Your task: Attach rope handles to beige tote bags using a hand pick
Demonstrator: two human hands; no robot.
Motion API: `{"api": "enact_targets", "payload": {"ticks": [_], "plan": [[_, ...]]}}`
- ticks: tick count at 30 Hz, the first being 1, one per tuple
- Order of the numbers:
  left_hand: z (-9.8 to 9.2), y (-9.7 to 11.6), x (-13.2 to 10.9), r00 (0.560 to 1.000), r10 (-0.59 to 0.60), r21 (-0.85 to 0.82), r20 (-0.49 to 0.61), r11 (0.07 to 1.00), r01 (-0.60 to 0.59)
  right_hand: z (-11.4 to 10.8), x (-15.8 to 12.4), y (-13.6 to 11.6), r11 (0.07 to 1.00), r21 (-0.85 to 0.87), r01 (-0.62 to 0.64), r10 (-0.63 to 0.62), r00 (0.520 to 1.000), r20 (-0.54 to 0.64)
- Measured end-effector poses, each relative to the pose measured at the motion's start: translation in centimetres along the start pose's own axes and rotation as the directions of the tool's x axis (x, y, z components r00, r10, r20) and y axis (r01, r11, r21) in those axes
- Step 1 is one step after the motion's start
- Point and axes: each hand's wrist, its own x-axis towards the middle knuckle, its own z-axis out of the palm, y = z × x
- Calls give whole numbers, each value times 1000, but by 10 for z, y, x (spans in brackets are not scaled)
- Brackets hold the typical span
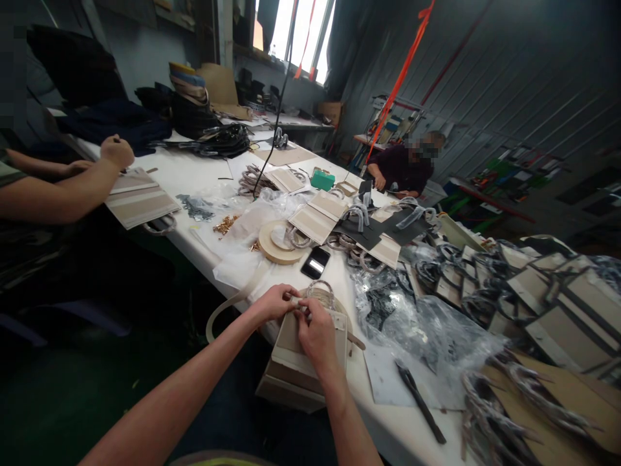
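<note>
A beige bag panel (286, 346) with a wrapped loop handle (323, 289) lies at the table's near edge, over my lap. My left hand (277, 301) is closed in a pinch at the panel's upper edge. Beside it my right hand (316, 327) rests over the panel, its thumb and fingers pressed together close to the left fingertips. What sits between the fingers is too small to make out. A pale strap (233, 299) hangs in a curve off the table edge left of my hands. The brown tip of a strap (356, 342) sticks out at the panel's right.
Beyond my hands lie a phone (315, 263), a tape roll (274, 251) and small gold fittings (227, 224). Plastic wrap (427, 330), a black tool (420, 401) and piled panels (567, 323) cover the right. One co-worker's hand (117, 153) is at left; another person (405, 165) sits opposite.
</note>
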Motion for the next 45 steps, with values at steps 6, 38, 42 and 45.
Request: {"api": "enact_targets", "payload": {"ticks": [6, 38, 42, 45], "plan": [[-2, 2, -1, 1000, -5, -6, 26, 1000, 5, 7, -5, 2, 999, 31, 36, -33, 997, -74], [-3, -3, 4, 998, -10, -53, 56, 998, 13, -26, -33, 5, 905, -397, -154, 137, 988, -71], [-3, 2, 3, 997, -48, -86, 67, 995, 54, -13, -27, 2, 904, -406, -132, 128, 991, -39], [-5, 9, 3, 989, -113, -110, 97, 986, 123, -11, -23, 2, 891, -433, -135, 141, 990, -17]]}}
